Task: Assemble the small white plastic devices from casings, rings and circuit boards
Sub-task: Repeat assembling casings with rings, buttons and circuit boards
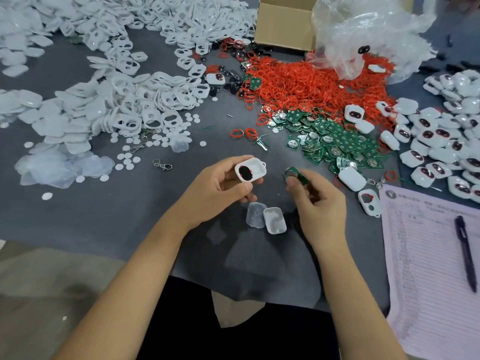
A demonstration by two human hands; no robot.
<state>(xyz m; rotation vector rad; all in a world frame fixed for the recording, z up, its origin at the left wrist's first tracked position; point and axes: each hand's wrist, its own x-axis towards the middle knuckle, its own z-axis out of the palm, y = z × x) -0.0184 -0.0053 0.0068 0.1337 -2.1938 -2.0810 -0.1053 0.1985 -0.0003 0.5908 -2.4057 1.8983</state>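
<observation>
The left hand grips an open white casing half with a dark insert and red ring seated in it, and the right hand pinches a green circuit board just beside it, seemingly not yet fitted. Finished devices lie heaped beyond the right hand, though big stocks remain. Just below both hands lie a casing lid and clear cover; bare grey table gives room there.
</observation>
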